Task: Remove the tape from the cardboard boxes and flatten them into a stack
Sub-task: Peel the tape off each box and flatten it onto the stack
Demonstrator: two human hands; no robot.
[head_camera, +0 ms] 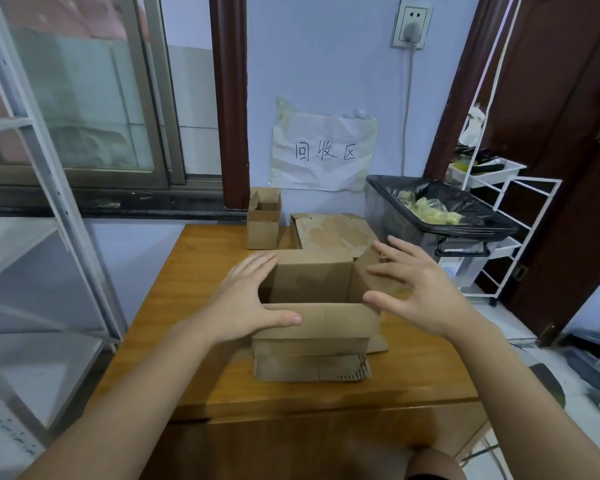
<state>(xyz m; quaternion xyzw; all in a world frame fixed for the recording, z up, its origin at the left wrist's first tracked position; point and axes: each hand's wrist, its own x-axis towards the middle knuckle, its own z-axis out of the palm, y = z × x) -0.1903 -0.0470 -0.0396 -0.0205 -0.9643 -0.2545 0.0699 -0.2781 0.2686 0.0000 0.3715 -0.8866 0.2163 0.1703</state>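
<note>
Centrally on the wooden surface (201, 382), an open cardboard box (317, 306) is standing upright with its top flaps folded outward and its hollow inside showing. The left hand (248, 299) is resting against the box's left side, its thumb lying along the near top edge and its fingers (257, 263) stretched out flat along the left rim, spread rather than gripping. The right hand (426, 292) is hovering by the right side with fingers (388, 271) splayed wide, their tips near or touching the right flap; whether they are pressing on it cannot be told.

Behind the box, a flattened cardboard sheet (333, 233) is lying on the surface, partly hidden by the box's far wall. Just left of that sheet, a smaller open box (263, 223) is standing at the far edge, against the wall. A crumpled paper sign (323, 152) with handwritten characters is hanging on the wall above them.

Off the right of the surface, a bin (430, 216) lined with a black bag is holding yellowish scraps, and a white wire rack (506, 216) is standing beside it. A metal shelf frame (49, 188) is crowding the left side.
</note>
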